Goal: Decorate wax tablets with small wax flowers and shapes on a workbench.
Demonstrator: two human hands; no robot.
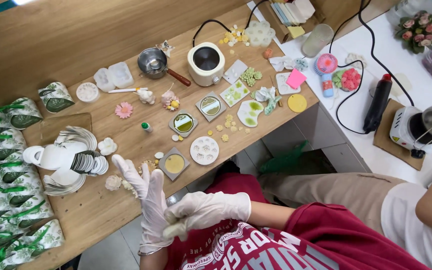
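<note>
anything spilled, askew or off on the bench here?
Nothing spilled. Small yellow pieces lie scattered loose on the wooden table beside the square moulds. The right hand grips the gloved left hand at the wrist, glove not fully seated.

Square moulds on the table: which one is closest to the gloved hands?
The square mould with the yellow round filling, at the table's front edge. The two green-filled ones lie farther back.
</note>
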